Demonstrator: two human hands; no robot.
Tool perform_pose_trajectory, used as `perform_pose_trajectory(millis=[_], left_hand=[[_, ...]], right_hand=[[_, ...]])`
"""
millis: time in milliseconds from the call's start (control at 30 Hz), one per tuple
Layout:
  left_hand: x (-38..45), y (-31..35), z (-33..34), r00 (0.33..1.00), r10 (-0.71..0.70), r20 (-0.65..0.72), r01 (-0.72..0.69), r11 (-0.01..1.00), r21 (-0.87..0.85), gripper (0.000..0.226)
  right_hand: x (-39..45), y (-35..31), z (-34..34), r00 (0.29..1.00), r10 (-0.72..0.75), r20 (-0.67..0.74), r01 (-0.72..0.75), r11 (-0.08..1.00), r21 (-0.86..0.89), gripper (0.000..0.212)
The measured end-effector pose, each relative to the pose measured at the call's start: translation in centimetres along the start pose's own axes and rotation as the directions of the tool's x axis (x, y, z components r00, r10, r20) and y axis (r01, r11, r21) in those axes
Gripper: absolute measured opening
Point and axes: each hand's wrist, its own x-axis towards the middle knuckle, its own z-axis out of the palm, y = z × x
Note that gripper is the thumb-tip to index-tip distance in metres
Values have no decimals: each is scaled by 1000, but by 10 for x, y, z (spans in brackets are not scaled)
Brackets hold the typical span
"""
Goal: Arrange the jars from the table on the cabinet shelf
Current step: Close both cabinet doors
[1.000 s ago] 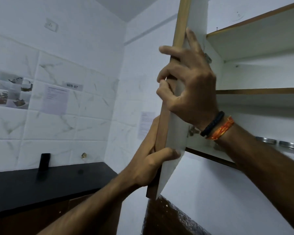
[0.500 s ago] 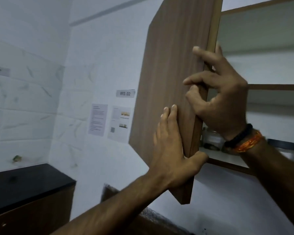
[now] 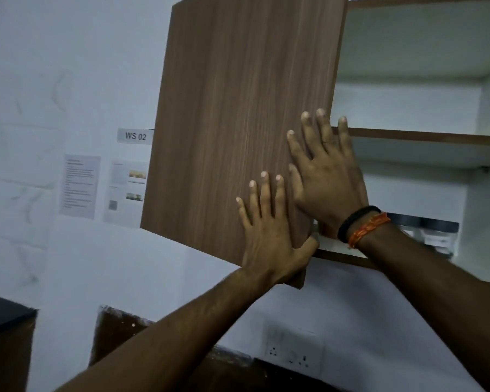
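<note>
While both hands press flat on the brown door (image 3: pixel 238 117), left hand (image 3: pixel 269 236) and right hand (image 3: pixel 328 176) have straight fingers and hold nothing. Jars (image 3: pixel 433 230) sit on the bottom shelf (image 3: pixel 334 244). They look hard and breakable; hold each around its middle.

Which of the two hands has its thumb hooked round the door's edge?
The left hand, the lower one: its thumb wraps the cabinet door edge near the bottom corner. The right hand, with wristbands, lies flat on the door face, fingers straight.
</note>
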Motion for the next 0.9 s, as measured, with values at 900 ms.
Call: perform_pose_trajectory(millis=[900], left_hand=[[15, -97, 82, 926, 282, 252, -362, 856, 369, 79]], right_hand=[[2, 8, 105, 936, 92, 340, -127, 988, 83, 82]])
